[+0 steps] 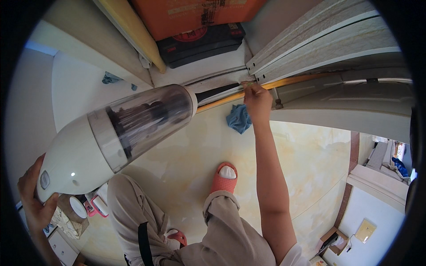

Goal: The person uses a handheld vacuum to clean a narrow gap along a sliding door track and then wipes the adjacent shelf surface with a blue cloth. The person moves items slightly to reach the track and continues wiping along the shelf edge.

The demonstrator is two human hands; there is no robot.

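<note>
My left hand grips the rear handle of a white handheld vacuum cleaner, which slants up to the right. Through its clear dust cup a dark filter part shows. A black crevice nozzle runs from its front towards the sliding door track. At the nozzle's tip, my right hand has its fingers pinched together near the track; whether they hold the tip or something small is hard to tell. A blue cloth lies crumpled on the tiled floor, just below my right hand.
A black case and an orange box sit inside the closet behind the track. Sliding door panels stand at the upper right. A cardboard box is by the wall socket. Several items lie at lower left.
</note>
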